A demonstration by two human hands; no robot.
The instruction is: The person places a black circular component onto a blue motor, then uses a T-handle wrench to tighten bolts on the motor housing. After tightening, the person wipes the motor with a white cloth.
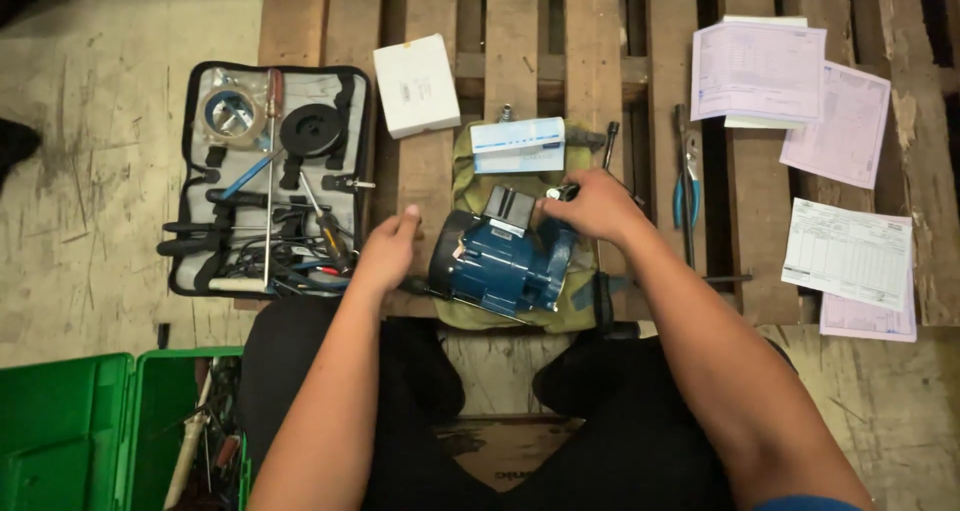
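Blue cylindrical motor housing [500,263]: painted metal, glossy, catching light along its ribs. Beneath it an olive cloth rag [580,296], matt and creased. Bare-plank wooden pallet [520,41]: rough, dry, unpainted grain. At nine o'clock from the motor, an open black fabric tool case [195,171] with a dull grey lining. Pale pink paper forms [835,121] at two o'clock, thin and matt. White cardboard box [416,84] at eleven o'clock, smooth. Green plastic toolbox [65,421] at eight o'clock, slightly shiny. Grey concrete floor [90,171], scuffed, stained.

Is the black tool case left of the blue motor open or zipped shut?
Open. The black tool case lies flat on the pallet's left edge, with its screwdrivers, tape roll and other tools exposed.
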